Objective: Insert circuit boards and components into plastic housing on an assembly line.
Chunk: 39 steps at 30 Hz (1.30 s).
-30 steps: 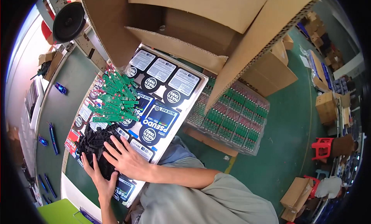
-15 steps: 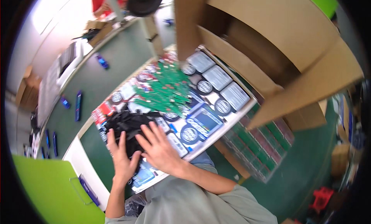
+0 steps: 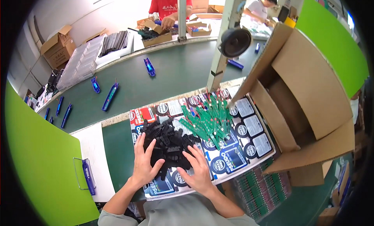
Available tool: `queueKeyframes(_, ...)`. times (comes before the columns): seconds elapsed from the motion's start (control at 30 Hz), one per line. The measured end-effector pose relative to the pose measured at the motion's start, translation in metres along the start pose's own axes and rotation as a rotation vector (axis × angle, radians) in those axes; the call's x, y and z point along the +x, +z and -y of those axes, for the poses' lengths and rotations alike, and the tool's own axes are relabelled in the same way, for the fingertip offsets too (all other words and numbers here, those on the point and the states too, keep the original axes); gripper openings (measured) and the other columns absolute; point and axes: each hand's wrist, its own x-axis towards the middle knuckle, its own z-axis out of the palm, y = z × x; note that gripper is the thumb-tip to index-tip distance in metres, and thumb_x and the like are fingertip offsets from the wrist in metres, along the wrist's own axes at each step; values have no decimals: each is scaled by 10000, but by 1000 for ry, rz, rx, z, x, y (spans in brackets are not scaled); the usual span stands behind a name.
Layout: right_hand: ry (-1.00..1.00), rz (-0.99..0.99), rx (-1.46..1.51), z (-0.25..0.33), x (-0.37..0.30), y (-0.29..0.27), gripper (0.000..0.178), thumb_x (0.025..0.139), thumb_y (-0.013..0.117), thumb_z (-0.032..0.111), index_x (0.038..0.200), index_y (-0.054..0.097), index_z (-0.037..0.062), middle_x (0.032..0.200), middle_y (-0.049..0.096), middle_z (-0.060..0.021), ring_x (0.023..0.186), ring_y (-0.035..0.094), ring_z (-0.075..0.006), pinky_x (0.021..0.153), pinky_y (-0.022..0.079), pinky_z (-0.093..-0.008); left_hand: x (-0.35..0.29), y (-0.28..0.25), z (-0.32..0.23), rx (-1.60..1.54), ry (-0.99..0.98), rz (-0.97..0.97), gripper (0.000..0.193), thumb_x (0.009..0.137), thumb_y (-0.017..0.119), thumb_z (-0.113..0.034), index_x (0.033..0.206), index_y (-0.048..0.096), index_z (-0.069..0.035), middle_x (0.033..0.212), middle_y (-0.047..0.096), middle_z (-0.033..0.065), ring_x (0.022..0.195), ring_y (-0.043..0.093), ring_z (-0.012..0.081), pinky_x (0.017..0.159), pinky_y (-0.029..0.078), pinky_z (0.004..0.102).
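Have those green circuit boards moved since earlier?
No; the green circuit boards keep their place on the printed sheet, beside black parts; only the view turned.

The left hand (image 3: pixel 145 168) and right hand (image 3: pixel 199 176) flank a pile of black parts (image 3: pixel 170 142), fingers (image 3: pixel 139 147) spread; fingertip contact is not clearly resolved from this angle. Green circuit boards (image 3: pixel 210 124) lie right of the pile on the printed worktop (image 3: pixel 235 157). An open cardboard box (image 3: pixel 317 93) stands right of the boards. Blue casings (image 3: pixel 110 97) lie on the green surface (image 3: pixel 132 89) beyond.
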Motion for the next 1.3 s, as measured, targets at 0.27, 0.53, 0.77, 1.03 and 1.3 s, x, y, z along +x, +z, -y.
queueKeyframes(0.27,44,-53,-48,-21,24,-17,433,831,774,117,1227,646,-2,1269,620,-191,1167,599,-368,1004,477,-445,56,-14,29,-132,102,-164,473,859,741,-161,1281,596,-2,1395,519,215,1285,494,402,1074,398,475)
queueKeyframes(0.53,-37,76,-277,-20,37,-17,384,844,757,139,1177,655,-21,1185,655,-171,1076,615,-355,933,487,-440,112,-6,42,-151,169,-143,365,868,728,-166,1185,655,0,1259,620,177,1220,547,355,1030,436,444)
queueKeyframes(0.77,-15,89,-241,-23,45,-13,359,857,745,127,1172,657,-21,1150,657,-170,1058,618,-343,889,498,-421,104,9,51,-120,238,170,458,910,697,-245,1299,613,-20,1391,548,190,1350,459,376,1134,354,499)
queueKeyframes(1.03,101,-217,-415,-54,87,-69,293,873,717,155,1109,648,-6,1047,653,-182,971,604,-370,878,470,-460,121,-1,28,-201,247,97,410,903,707,-211,1244,637,6,1242,646,178,1226,565,351,1054,443,442)
queueKeyframes(1.3,288,-34,-397,-66,70,-99,542,794,801,242,1216,607,-38,1158,629,-218,1098,588,-390,951,468,-462,164,37,-4,-14,401,269,366,808,753,-192,1124,667,-30,1055,650,132,1047,622,311,913,499,440)
